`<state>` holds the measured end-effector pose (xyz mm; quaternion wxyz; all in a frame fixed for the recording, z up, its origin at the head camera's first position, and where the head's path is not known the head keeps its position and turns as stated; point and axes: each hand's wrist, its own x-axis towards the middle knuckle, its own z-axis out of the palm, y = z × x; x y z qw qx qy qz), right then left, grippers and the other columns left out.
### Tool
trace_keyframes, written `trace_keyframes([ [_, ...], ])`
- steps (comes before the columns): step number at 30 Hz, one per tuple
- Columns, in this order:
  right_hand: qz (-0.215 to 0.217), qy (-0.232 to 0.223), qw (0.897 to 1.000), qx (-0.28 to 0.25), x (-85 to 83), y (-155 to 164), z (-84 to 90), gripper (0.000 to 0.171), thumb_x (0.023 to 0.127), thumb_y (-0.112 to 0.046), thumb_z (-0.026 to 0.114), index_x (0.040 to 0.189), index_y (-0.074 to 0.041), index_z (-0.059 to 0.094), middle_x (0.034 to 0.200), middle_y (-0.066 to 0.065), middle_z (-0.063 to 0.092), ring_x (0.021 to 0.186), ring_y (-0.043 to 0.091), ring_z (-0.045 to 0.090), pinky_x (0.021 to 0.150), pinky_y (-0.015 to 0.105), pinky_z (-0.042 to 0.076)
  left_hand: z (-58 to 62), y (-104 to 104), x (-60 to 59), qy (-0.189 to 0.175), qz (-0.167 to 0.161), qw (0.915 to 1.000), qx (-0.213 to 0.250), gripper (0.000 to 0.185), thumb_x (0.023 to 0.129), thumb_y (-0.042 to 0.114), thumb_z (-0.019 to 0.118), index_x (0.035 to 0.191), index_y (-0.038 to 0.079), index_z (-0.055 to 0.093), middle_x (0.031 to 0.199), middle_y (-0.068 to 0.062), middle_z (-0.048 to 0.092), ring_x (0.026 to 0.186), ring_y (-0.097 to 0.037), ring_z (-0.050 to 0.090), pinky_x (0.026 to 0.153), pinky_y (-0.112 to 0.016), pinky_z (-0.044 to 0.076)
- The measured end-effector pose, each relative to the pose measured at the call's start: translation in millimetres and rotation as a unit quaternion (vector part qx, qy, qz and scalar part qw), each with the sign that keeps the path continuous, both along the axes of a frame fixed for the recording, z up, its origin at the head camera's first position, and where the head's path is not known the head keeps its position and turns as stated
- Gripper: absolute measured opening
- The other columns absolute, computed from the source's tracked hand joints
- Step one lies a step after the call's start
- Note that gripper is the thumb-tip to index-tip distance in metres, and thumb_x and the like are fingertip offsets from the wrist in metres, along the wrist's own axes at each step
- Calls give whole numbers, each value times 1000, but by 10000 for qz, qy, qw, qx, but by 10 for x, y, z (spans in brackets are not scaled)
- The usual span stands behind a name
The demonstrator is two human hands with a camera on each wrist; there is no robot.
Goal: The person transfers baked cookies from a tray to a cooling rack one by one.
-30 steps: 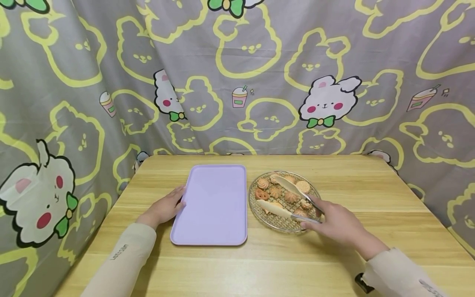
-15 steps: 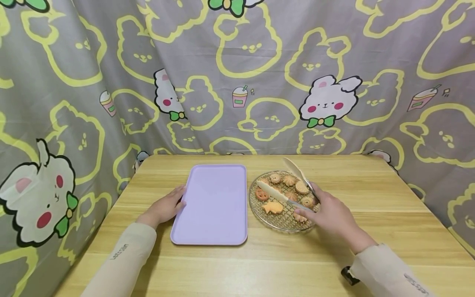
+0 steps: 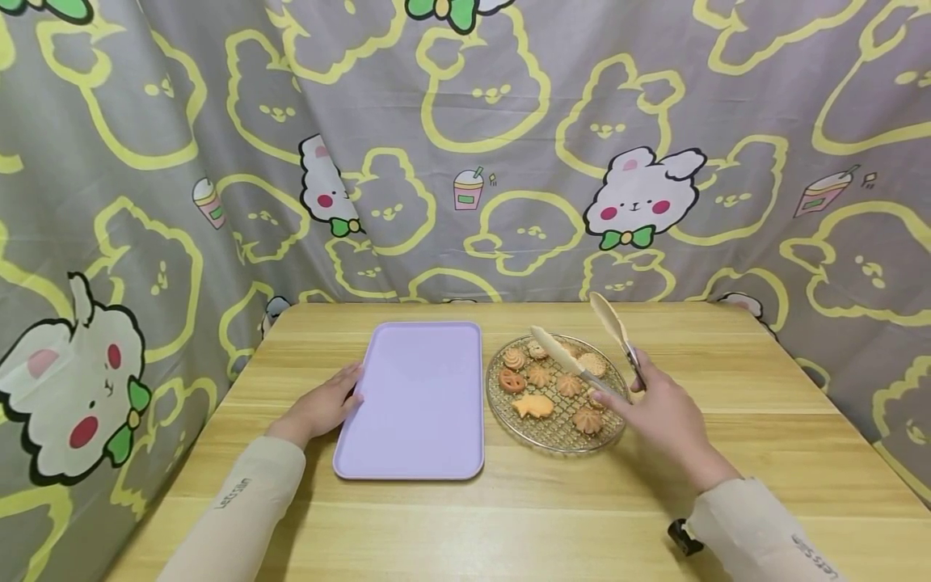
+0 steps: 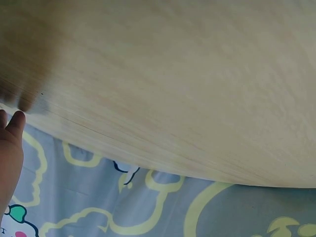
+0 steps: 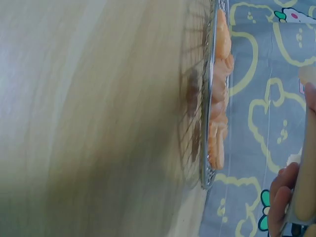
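Right hand point(image 3: 658, 416) grips tongs point(image 3: 585, 352) at the hinge end, blades spread apart and raised above the cookies point(image 3: 554, 378), nothing between them. Cookies sit on a round wire rack point(image 3: 509, 420) right of centre on the counter point(image 3: 509, 517). Likely light, brittle, crumbly: pinch gently across the flat faces. Left hand point(image 3: 323, 406) lies flat, fingers relaxed, touching the left rim of the purple tray point(image 3: 414, 404). Tray is just beside the rack, short carry; curtain point(image 3: 465, 145) close behind.
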<state>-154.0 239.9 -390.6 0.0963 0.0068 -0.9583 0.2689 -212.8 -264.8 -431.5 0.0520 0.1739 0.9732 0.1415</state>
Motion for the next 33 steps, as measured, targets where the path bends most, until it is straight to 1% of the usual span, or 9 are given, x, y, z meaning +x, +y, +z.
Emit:
trace_keyframes([
  [4, -156, 32, 9999, -62, -5, 79, 1, 106, 75, -74, 58, 152, -9, 23, 97, 10, 56, 62, 22, 48, 46, 31, 37, -6, 0, -5, -29, 16, 10000, 1, 58, 101, 24, 44, 147, -7, 26, 152, -24, 22, 139, -40, 20, 111, -53, 21],
  [8, -291, 35, 9995, -64, -8, 153, -4, 104, 78, -71, 59, 151, -6, 23, 100, 14, 58, 67, 25, 53, 48, 32, 39, -21, -10, -15, -41, 15, 10000, -7, 58, 101, 25, 44, 147, -7, 25, 153, -24, 22, 139, -39, 19, 111, -53, 21],
  [10, -386, 67, 9992, -71, -15, 186, -17, 101, 78, -70, 59, 149, -6, 26, 100, 15, 59, 68, 27, 55, 49, 32, 40, -26, -12, -16, -44, 24, 10000, -23, 59, 101, 25, 44, 147, -6, 25, 153, -23, 22, 140, -39, 19, 111, -53, 20],
  [14, -537, 67, 9985, -126, -20, 242, -39, 96, 79, -69, 60, 145, -5, 32, 100, 16, 59, 68, 27, 55, 48, 32, 40, -30, -6, -15, -63, 58, 10000, -28, 59, 101, 25, 44, 147, -6, 25, 153, -23, 21, 140, -39, 19, 111, -53, 20],
  [18, -658, -20, 9976, -226, -12, 283, -46, 96, 80, -69, 59, 144, -4, 31, 99, 16, 59, 66, 26, 54, 47, 32, 39, -30, 2, -18, -61, 64, 10000, -22, 59, 101, 25, 45, 147, -6, 25, 153, -22, 21, 140, -38, 19, 111, -52, 21],
  [23, -892, -178, 9955, -280, 0, 347, -73, 92, 77, -74, 56, 131, -2, 39, 92, 13, 57, 65, 26, 53, 45, 32, 38, -20, -5, -15, -90, 82, 9999, -20, 59, 101, 26, 45, 148, -5, 24, 154, -22, 21, 140, -38, 19, 111, -52, 21],
  [25, -976, -280, 9945, -273, 5, 376, -90, 94, 76, -75, 55, 132, -1, 38, 92, 13, 57, 67, 27, 54, 46, 32, 38, -17, -8, -13, -86, 82, 9999, -24, 59, 101, 26, 45, 148, -5, 25, 153, -22, 21, 140, -38, 19, 111, -53, 21],
  [33, -1210, -707, 9900, -176, 16, 475, -158, 111, 75, -79, 51, 145, 3, 23, 96, 18, 59, 72, 31, 58, 45, 35, 39, -33, -24, -13, -46, 57, 10000, -19, 59, 101, 25, 45, 147, -6, 25, 153, -22, 21, 140, -39, 19, 111, -53, 21],
])
